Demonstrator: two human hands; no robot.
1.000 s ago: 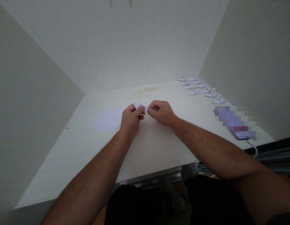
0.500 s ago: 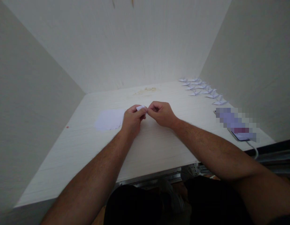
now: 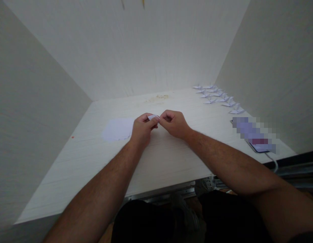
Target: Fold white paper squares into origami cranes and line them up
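Note:
A small folded piece of white paper (image 3: pixel 153 117) is pinched between the thumb and fingers of my left hand (image 3: pixel 143 127), above the middle of the table. My right hand (image 3: pixel 175 123) meets it from the right, its thumb and forefinger closed on the paper's right end. Fingers cover most of the paper, so its full shape is hidden. Left of my left hand, white paper sheets (image 3: pixel 117 129) lie flat on the table. Several folded white paper cranes (image 3: pixel 226 98) stand in rows at the back right.
A phone (image 3: pixel 260 146), partly blurred out, lies near the right edge with a white cable (image 3: pixel 275 163) running off it. Walls (image 3: pixel 156 50) enclose the white table (image 3: pixel 168 168) at the back and both sides. A small red spot (image 3: pixel 72 137) marks the left part.
The folded paper in my left hand has tilted slightly, and a bit more of it shows. Both hands stay almost in place.

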